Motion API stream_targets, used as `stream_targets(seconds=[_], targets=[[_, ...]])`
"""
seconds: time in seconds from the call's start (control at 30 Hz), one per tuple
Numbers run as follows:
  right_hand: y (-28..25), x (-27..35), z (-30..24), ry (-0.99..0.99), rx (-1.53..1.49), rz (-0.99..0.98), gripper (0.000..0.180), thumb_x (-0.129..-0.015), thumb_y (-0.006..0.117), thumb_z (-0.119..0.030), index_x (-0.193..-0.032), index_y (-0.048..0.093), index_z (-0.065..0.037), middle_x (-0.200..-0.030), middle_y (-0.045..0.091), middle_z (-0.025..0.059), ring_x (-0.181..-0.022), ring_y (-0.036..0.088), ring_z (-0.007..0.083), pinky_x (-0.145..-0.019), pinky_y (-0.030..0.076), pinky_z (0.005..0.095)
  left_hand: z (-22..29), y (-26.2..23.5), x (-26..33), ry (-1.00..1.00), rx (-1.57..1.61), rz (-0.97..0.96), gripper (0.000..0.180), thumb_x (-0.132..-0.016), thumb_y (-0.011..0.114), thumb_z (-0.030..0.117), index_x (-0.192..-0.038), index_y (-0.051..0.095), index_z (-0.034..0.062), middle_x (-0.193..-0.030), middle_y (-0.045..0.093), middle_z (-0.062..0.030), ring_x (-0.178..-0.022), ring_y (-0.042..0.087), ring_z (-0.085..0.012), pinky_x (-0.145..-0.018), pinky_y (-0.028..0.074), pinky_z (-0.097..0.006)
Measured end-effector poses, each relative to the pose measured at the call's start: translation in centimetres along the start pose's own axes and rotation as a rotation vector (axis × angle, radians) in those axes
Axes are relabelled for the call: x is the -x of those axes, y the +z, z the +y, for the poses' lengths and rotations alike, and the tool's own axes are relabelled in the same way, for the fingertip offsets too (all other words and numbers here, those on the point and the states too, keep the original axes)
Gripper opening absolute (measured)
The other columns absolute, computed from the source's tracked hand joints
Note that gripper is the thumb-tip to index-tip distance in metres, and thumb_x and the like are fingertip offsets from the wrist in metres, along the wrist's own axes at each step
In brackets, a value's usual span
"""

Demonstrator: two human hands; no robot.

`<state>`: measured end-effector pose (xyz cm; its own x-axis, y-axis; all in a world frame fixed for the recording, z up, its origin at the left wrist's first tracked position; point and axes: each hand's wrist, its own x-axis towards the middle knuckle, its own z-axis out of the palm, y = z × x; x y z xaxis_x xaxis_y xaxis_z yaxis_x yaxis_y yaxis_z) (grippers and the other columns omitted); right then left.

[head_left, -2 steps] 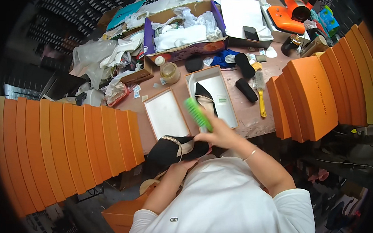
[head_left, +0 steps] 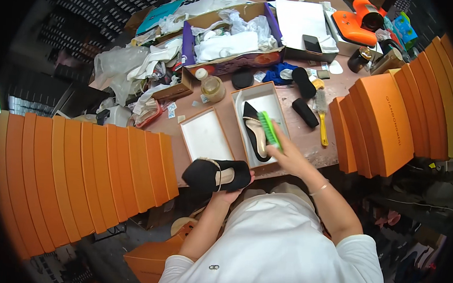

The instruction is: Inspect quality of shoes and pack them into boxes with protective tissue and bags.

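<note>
A black pointed flat shoe (head_left: pixel 202 175) with a beaded gold trim and pale insole rests in my left hand (head_left: pixel 230 194), which grips it from below near the heel. My right hand (head_left: pixel 288 156) is closed round a green brush (head_left: pixel 269 129), its bristles facing left. The brush is over an open shoebox (head_left: pixel 284 111), where the matching black shoe (head_left: pixel 255 135) lies with its toe pointing away. Left of that box, the white-lined lid (head_left: pixel 206 135) lies flat on the table, just beyond the held shoe.
Stacked orange shoeboxes rise on the left (head_left: pixel 96 175) and on the right (head_left: pixel 384 119). Behind the open box stand a glass jar (head_left: pixel 212 88) and a purple carton (head_left: pixel 231 60) of tissue. A yellow-handled brush (head_left: pixel 322 121) and a phone (head_left: pixel 311 43) lie farther right.
My right hand with the green brush has moved right and away from the held shoe, over the open box. The held shoe's opening shows more fully.
</note>
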<state>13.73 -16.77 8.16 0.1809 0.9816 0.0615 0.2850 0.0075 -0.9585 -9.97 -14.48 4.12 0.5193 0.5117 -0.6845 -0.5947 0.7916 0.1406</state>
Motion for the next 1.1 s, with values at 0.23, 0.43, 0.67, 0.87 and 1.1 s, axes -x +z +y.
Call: stream_targets(seconds=[0.23, 0.43, 0.67, 0.87, 1.1], targets=[[2.7, 4.4, -3.9, -0.101, 0.703, -0.559, 0.039, -0.091, 0.055, -0.020, -0.128, 0.051, -0.011, -0.098, 0.057, 0.0163, -0.082, 0.063, 0.0327, -0.067, 0.052, 0.0410, -1.1, -0.6, -1.3, 0.234, -0.005, 0.164, 0.036, -0.090, 0.053, 0.043, -0.108, 0.062, 0.0120, -0.106, 0.065, -0.0056, -0.098, 0.063, -0.0223, -0.083, 0.055, -0.044], [2.4, 3.0, -2.9, 0.738, -0.691, -1.123, 0.039, -0.099, 0.048, -0.031, -0.131, 0.055, -0.010, -0.084, 0.061, 0.0015, -0.051, 0.044, 0.0074, -0.045, 0.040, 0.0232, 3.8, 0.4, 0.8, 0.286, -0.347, 0.068, 0.034, -0.096, 0.047, 0.034, -0.103, 0.058, 0.0025, -0.090, 0.065, -0.0193, -0.079, 0.066, -0.0346, -0.074, 0.057, -0.043], [7.6, 4.7, -1.3, -0.045, 0.004, -0.658, 0.042, -0.092, 0.056, -0.030, -0.123, 0.058, -0.003, -0.112, 0.063, 0.0227, -0.100, 0.062, 0.0355, -0.091, 0.046, 0.0395, 5.9, -2.8, -1.9, 0.296, -0.569, -0.003, 0.035, -0.096, 0.044, 0.035, -0.101, 0.061, 0.0053, -0.089, 0.066, -0.0135, -0.078, 0.064, -0.0256, -0.075, 0.055, -0.036], [-2.6, 5.1, -0.4, 0.310, 0.226, -0.112, 0.045, -0.089, 0.063, -0.019, -0.129, 0.052, -0.001, -0.119, 0.061, 0.0218, -0.106, 0.062, 0.0314, -0.089, 0.047, 0.0366, 8.4, -2.9, -3.3, 0.045, -0.063, 0.244, 0.058, -0.091, 0.039, 0.052, -0.112, 0.057, 0.0004, -0.107, 0.061, -0.0235, -0.102, 0.057, -0.0485, -0.086, 0.050, -0.060], [-11.4, 0.2, 11.1, 0.409, 0.605, 0.488, 0.055, -0.089, 0.061, -0.021, -0.138, 0.041, -0.003, -0.135, 0.043, 0.0281, -0.124, 0.043, 0.0431, -0.100, 0.039, 0.0454, 4.8, -8.3, -6.2, -0.067, 0.045, 0.280, 0.045, -0.090, 0.053, 0.048, -0.105, 0.059, 0.0056, -0.098, 0.063, -0.0120, -0.088, 0.063, -0.0285, -0.075, 0.058, -0.041]])
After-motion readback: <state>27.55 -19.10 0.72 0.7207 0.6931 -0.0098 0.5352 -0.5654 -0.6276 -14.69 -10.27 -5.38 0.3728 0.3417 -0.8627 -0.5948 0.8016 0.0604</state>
